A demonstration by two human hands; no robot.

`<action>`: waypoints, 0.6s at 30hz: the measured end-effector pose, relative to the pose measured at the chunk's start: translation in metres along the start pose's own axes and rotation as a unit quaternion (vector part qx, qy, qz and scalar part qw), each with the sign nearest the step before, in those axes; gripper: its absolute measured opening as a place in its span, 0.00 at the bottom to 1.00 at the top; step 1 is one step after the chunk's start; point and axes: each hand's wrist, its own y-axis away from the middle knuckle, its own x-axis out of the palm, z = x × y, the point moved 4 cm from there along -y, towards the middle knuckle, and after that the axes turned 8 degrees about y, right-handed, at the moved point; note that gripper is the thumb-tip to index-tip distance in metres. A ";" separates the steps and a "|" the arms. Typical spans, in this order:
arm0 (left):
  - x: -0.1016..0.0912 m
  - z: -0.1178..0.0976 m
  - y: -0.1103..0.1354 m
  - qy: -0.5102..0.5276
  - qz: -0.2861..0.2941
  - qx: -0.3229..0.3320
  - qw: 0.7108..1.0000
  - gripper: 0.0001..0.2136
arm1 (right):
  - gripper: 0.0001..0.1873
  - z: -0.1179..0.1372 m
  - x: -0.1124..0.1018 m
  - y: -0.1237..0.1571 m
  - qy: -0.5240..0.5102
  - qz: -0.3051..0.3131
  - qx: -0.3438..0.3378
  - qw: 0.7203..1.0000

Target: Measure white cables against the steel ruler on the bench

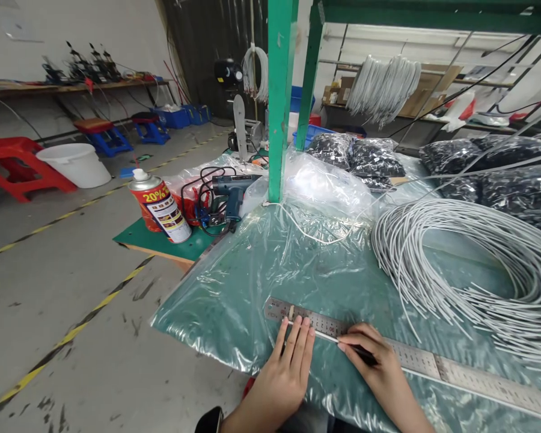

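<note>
thin white wire [325,337] lies flat along a long steel ruler [433,362] — ends aligned.

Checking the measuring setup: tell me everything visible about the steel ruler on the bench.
The long flat steel ruler looks like bare silver metal with fine graduation marks and printed numbers along its length. It lies flat on the clear plastic sheet covering the green bench, running diagonally from near the bench's front edge toward the lower right, where it leaves the frame. The left hand presses its fingers onto a thin white wire laid along the ruler near its left end; the right hand pinches that wire beside them.
</note>
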 end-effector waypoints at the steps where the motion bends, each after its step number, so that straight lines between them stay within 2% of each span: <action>1: 0.000 0.000 0.000 0.007 -0.009 -0.004 1.000 0.25 | 0.15 -0.001 0.000 0.000 0.001 0.001 0.002 1.000; 7: 0.001 0.002 -0.001 0.034 -0.006 -0.010 0.999 0.27 | 0.15 -0.001 0.004 0.000 0.012 0.035 0.017 0.999; 12: 0.003 0.005 -0.002 0.053 -0.039 -0.012 0.998 0.28 | 0.11 0.011 -0.001 0.001 0.052 -0.006 -0.025 0.998; 15: 0.013 0.012 0.001 0.076 -0.077 -0.005 0.994 0.26 | 0.12 0.003 -0.023 0.001 0.093 -0.071 -0.027 0.993; 18: 0.031 0.020 0.002 0.072 -0.094 0.033 0.992 0.30 | 0.15 -0.034 -0.066 -0.006 0.153 -0.116 0.040 0.981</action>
